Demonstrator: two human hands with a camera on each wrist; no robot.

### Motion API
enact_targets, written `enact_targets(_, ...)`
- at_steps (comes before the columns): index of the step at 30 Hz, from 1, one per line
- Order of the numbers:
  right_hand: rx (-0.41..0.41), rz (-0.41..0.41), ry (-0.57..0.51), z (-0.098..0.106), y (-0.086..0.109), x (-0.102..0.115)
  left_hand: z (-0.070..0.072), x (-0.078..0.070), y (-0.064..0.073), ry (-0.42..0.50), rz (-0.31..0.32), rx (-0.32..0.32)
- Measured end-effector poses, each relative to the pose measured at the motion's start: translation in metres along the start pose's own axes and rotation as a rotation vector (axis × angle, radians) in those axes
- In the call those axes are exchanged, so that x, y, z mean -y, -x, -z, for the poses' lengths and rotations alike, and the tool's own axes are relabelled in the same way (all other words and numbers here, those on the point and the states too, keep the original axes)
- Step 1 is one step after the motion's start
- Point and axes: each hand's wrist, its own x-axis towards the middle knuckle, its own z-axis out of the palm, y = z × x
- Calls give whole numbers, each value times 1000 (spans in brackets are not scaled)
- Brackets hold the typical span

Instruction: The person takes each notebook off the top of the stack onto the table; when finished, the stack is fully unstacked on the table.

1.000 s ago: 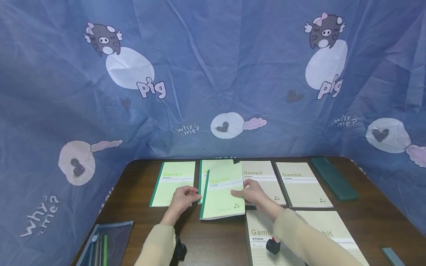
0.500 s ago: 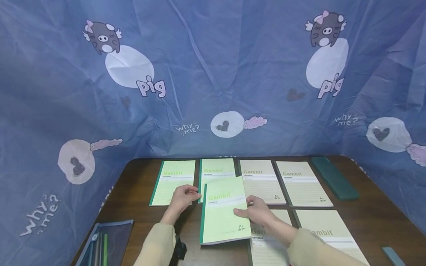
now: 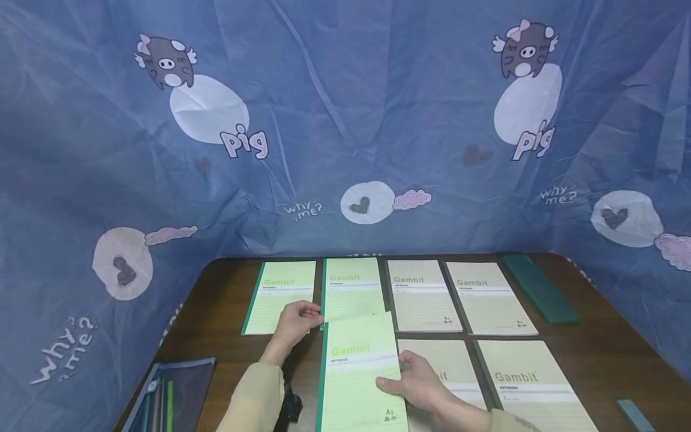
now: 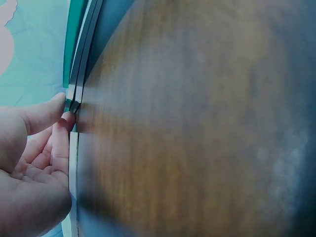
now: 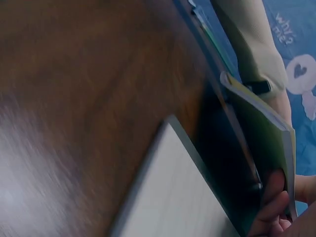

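Observation:
In the head view, my right hand point(image 3: 421, 381) holds a pale green Gambit notebook point(image 3: 358, 372) by its right edge, thumb on the cover and fingers behind. The right wrist view shows this notebook point(image 5: 261, 121) raised off the table and tilted. My left hand point(image 3: 294, 324) is at the lower left corner of another green notebook point(image 3: 353, 294) in the back row. In the left wrist view, thumb and forefinger of the left hand point(image 4: 39, 148) pinch at that green-spined corner. The held notebook overlaps the front of the back-row one.
Another green notebook point(image 3: 283, 300) lies at the back left. Cream notebooks point(image 3: 423, 300) lie to the right in two rows. A dark green case point(image 3: 540, 291) sits at the back right. At front left lies a pouch with pens point(image 3: 167, 396); a grey-blue bar point(image 3: 634, 414) is front right.
My right hand has drawn the green notebook off the back-row one, toward me, uncovering most of the notebook beneath. The left hand has stayed in place.

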Motion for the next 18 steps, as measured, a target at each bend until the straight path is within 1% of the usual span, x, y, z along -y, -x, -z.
enact_targets(3, 16, 13, -11, -4, 6, -3, 0, -1, 0, -2, 0, -1)
enact_targets(5, 34, 30, -43, -6, 9, -5, 0, 0, 1, -1, -3, -1)
enact_targets(10, 89, 46, -167, -13, 17, -10, 0, 0, 1, -4, -2, -1)
enact_targets(13, 90, 35, -155, -16, 20, -11, 0, 0, 1, -12, -1, 1)
enact_targets(18, 53, 49, -70, -17, 24, -11, 0, 0, 1, -15, 0, -2)
